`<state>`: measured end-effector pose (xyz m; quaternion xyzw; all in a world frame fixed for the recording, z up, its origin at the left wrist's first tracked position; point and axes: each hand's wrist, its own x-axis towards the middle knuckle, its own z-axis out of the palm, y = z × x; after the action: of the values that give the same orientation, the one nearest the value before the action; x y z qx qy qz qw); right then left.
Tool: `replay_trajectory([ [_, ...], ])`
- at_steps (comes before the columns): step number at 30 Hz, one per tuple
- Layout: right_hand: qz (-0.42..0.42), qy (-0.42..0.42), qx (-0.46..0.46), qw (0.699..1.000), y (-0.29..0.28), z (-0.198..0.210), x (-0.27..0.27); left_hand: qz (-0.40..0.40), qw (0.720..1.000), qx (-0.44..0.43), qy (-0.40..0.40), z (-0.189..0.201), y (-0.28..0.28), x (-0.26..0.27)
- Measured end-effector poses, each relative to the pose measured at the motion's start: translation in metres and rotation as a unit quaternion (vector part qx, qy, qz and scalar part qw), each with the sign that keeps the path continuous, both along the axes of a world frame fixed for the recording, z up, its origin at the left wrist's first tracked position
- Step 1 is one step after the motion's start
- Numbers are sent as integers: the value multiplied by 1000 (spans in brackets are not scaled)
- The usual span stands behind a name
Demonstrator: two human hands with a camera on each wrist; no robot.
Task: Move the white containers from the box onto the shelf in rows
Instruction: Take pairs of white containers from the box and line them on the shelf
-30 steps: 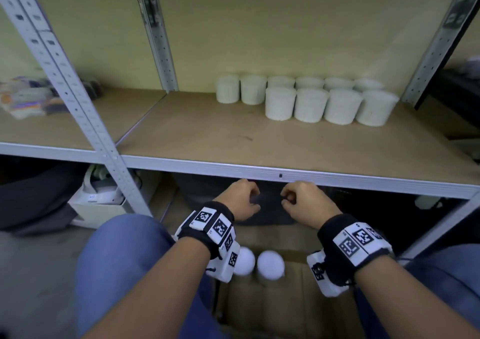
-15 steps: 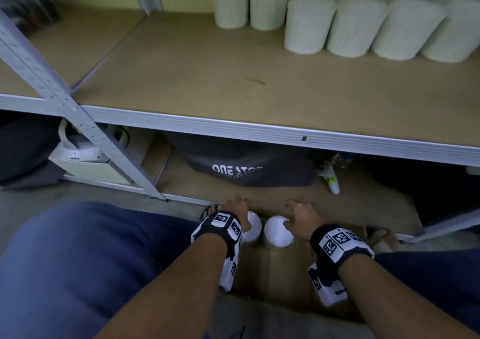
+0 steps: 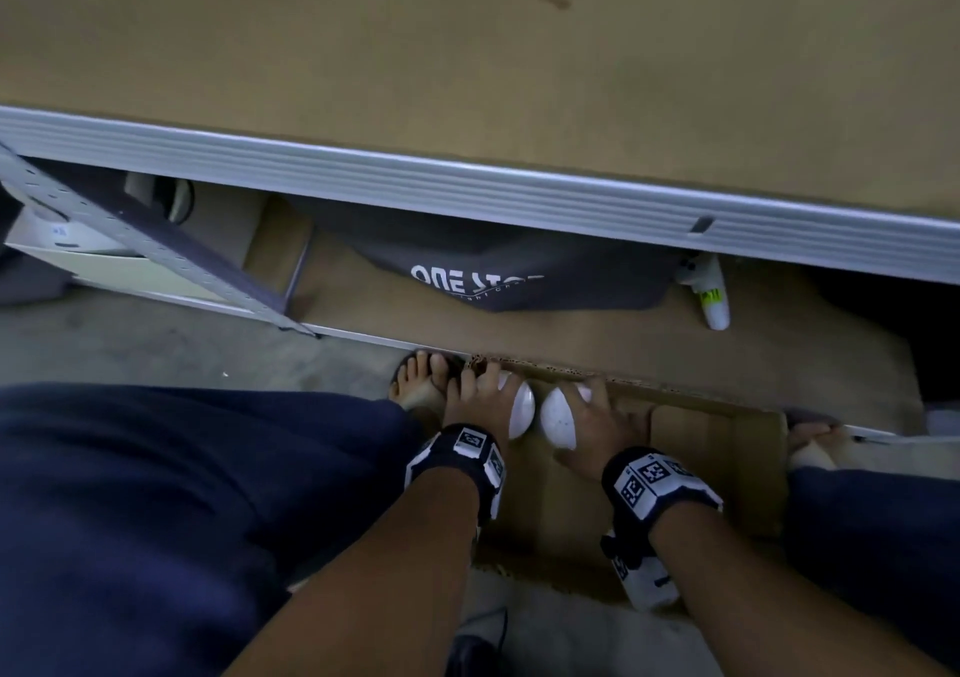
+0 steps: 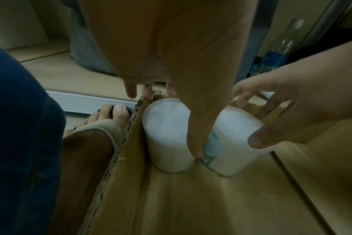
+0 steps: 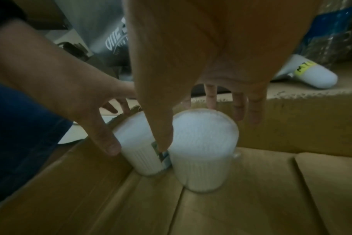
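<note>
1. At far left our left knee (image 3: 171, 510) in dark blue cloth fills the lower corner, and our sandalled left foot (image 3: 421, 380) stands on the grey floor just outside the box wall.
2. Our left hand (image 3: 480, 401) reaches down into the cardboard box (image 3: 717, 448). Its thumb runs down between the two tubs and its fingers drop behind the left white tub (image 3: 521, 409), so it is closing round that tub; we cannot tell whether the hold is firm yet.
3. The left white tub stands upright on the box floor, in the far left corner, touching the box wall.
4. The right white tub (image 3: 558, 419) stands upright just beside it, the two nearly touching; a printed label shows on its side in the left wrist view.
5. Our right hand (image 3: 597, 427) spans the right white tub, thumb on the near side and fingers over the far rim, wrapped round it.
6. Above, the wooden shelf (image 3: 467, 53) with its grey metal edge crosses the view; under it lie a dark bag (image 3: 498, 271) with white lettering and a white bottle (image 3: 711, 297).
</note>
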<state>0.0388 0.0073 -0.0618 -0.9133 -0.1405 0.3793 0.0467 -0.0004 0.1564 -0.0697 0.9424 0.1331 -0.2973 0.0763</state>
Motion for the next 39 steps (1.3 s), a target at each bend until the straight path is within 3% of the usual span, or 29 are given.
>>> replay_trajectory([
  [3,-15,2,10,1000,3,-9,-1,-5,1000,-13,-24,-25,1,2],
  [5,-22,-2,18,1000,5,-14,0,-30,999,-2,-36,-8,0,7],
  [12,-51,-6,38,998,8,-16,1,-53,999,-12,0,-1,-3,7],
  [18,-51,9,47,998,5,6,7,-10,999,-17,29,20,-9,4],
  [22,-40,5,34,999,-2,34,11,11,999,-30,20,52,-11,4],
  [30,-13,-30,50,998,-7,111,15,-72,996,-53,0,120,-14,25],
  [33,11,-59,52,997,-12,150,16,-87,994,-46,-47,145,-10,31],
  [39,40,-80,59,994,-20,224,16,-90,989,-87,-83,223,-5,21],
])
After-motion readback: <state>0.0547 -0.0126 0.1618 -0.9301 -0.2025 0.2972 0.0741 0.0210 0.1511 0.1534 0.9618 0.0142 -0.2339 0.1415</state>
